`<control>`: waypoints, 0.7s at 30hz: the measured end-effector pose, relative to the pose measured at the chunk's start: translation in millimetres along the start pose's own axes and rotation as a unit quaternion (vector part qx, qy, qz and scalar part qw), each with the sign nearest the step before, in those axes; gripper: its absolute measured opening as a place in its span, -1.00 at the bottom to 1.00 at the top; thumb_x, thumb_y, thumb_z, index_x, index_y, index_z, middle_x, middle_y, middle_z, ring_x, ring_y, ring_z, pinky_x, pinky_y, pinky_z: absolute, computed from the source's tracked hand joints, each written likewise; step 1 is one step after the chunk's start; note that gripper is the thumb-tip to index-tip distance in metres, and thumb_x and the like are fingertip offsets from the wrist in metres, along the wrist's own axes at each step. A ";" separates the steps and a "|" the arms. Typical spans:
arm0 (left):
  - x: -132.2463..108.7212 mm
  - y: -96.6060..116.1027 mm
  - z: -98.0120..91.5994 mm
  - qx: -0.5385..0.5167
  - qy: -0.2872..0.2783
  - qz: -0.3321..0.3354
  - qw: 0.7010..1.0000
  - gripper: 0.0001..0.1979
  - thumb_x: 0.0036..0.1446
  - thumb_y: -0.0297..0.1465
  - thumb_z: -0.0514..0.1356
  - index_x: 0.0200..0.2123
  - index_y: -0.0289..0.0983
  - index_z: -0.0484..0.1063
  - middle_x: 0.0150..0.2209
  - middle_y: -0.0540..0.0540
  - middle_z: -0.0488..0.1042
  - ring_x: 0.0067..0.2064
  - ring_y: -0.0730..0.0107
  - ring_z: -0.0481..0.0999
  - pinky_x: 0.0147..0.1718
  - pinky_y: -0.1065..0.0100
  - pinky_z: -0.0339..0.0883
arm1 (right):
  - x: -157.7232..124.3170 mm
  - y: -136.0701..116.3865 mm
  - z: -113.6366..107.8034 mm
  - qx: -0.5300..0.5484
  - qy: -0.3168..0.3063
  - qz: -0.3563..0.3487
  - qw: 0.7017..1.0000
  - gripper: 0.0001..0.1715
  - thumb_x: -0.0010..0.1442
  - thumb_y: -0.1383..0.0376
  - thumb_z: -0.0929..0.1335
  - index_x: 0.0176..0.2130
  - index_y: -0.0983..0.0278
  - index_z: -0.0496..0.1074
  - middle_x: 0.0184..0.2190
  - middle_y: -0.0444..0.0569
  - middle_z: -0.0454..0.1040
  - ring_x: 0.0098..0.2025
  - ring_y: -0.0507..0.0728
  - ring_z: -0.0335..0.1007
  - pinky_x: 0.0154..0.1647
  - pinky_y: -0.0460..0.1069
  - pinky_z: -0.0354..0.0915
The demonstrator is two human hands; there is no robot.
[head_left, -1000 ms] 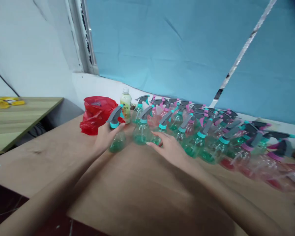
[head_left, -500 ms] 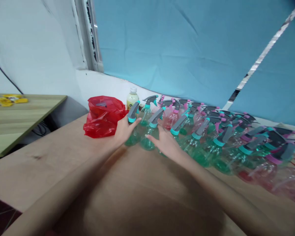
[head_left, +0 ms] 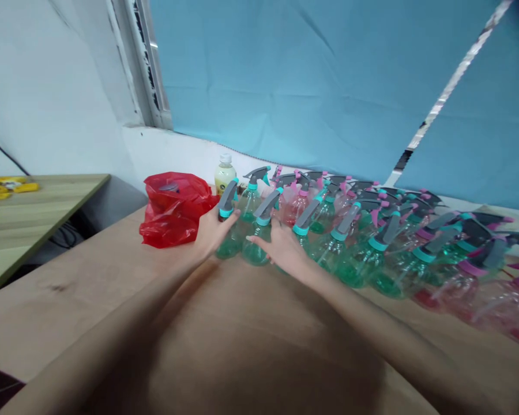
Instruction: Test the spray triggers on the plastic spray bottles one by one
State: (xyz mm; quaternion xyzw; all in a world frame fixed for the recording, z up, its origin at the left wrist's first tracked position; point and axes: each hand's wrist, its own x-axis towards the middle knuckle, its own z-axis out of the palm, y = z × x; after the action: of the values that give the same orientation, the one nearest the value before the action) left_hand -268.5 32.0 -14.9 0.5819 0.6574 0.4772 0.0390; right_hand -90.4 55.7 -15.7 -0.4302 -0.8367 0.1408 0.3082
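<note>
My left hand (head_left: 211, 231) is around the side of a green spray bottle (head_left: 228, 246) at the left end of the front row. Its thumb lies across the bottle just below the turquoise collar, and its other fingers are mostly hidden. A second green spray bottle (head_left: 256, 252) stands upright right beside it. My right hand (head_left: 286, 246) holds that one from the right, thumb over the front and index finger near the neck. Both bottles are clear green plastic with grey trigger heads and rest on the wooden table (head_left: 225, 334).
Several green and pink spray bottles (head_left: 384, 271) stand close together to the right, along the wall. A red plastic bag (head_left: 173, 216) sits left of my left hand. Behind is a white-capped bottle (head_left: 225, 173). A lower table (head_left: 38, 219) at far left holds yellow items (head_left: 8, 186).
The view has shifted slightly, so everything sits a little further left in the picture. Both hands stay at the same two bottles, with little visible movement.
</note>
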 end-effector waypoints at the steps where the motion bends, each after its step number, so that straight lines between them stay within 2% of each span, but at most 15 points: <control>1: -1.4 1.8 -1.8 0.002 -0.001 0.000 1.000 -0.54 0.08 -0.03 0.06 -0.24 -0.31 0.45 -0.43 -0.09 0.52 -0.36 0.21 0.49 -0.31 0.27 0.32 | -1.3 -1.5 -1.3 -0.008 -0.003 0.003 1.000 -0.12 0.11 -0.03 0.28 0.20 0.46 0.04 -0.20 0.27 0.45 -0.27 0.29 0.46 -0.35 0.11 0.36; 4: -8.0 7.6 -9.5 0.008 -0.003 0.002 1.000 -0.54 0.08 -0.05 0.06 -0.16 -0.31 0.42 -0.35 -0.13 0.54 -0.30 0.18 0.51 -0.26 0.23 0.34 | -5.9 -7.6 -5.8 -0.045 -0.014 0.016 0.999 -0.12 0.11 -0.03 0.28 0.18 0.52 0.05 -0.16 0.33 0.43 -0.21 0.32 0.44 -0.30 0.14 0.35; 6: -14.3 10.3 -16.5 0.007 0.002 0.018 1.000 -0.53 0.09 -0.08 0.08 -0.06 -0.29 0.37 -0.19 -0.17 0.54 -0.17 0.14 0.51 -0.16 0.19 0.33 | -9.0 -12.1 -9.0 -0.069 -0.024 0.018 0.997 -0.13 0.12 -0.03 0.28 0.16 0.55 0.08 -0.21 0.33 0.45 -0.19 0.34 0.43 -0.29 0.14 0.34; 10: -30.9 8.4 -33.0 0.004 0.024 0.053 0.998 -0.47 0.10 -0.15 0.10 0.10 -0.26 0.23 0.09 -0.20 0.37 0.09 0.12 0.36 0.05 0.12 0.22 | -15.6 -19.6 -15.4 -0.106 -0.040 0.020 0.993 -0.19 0.12 -0.06 0.26 0.08 0.54 0.18 -0.24 0.34 0.46 -0.24 0.38 0.45 -0.34 0.16 0.33; 15: -58.4 4.8 -49.2 0.006 0.044 0.032 0.999 -0.46 0.09 -0.16 0.13 0.09 -0.30 0.23 0.09 -0.26 0.36 0.12 0.11 0.34 0.04 0.11 0.25 | -31.3 -27.2 -21.6 -0.120 -0.043 0.011 0.992 -0.23 0.14 -0.08 0.24 0.03 0.52 0.24 -0.22 0.35 0.46 -0.25 0.41 0.46 -0.33 0.22 0.32; 18: -76.4 14.5 -49.7 0.000 0.012 0.043 0.999 -0.50 0.08 -0.16 0.13 0.03 -0.30 0.26 0.03 -0.23 0.40 0.08 0.13 0.38 0.03 0.11 0.26 | -49.7 -30.7 -24.4 -0.120 -0.041 -0.007 0.992 -0.27 0.15 -0.07 0.23 0.01 0.50 0.25 -0.21 0.33 0.46 -0.25 0.41 0.46 -0.34 0.21 0.33; 21: -92.9 35.4 -42.0 -0.027 -0.041 0.070 0.996 -0.49 0.07 -0.16 0.14 0.03 -0.31 0.24 0.03 -0.23 0.40 0.07 0.14 0.38 0.05 0.10 0.24 | -74.9 -31.0 -29.0 -0.116 -0.035 -0.034 0.992 -0.34 0.15 -0.04 0.24 -0.02 0.45 0.27 -0.18 0.28 0.44 -0.26 0.36 0.46 -0.36 0.17 0.33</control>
State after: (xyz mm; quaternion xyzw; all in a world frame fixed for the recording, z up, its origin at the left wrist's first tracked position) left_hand -238.6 -71.7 -15.1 0.6446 0.5995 0.4719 0.0480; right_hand -58.6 -23.9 -7.4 -0.4294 -0.8717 0.0474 0.2312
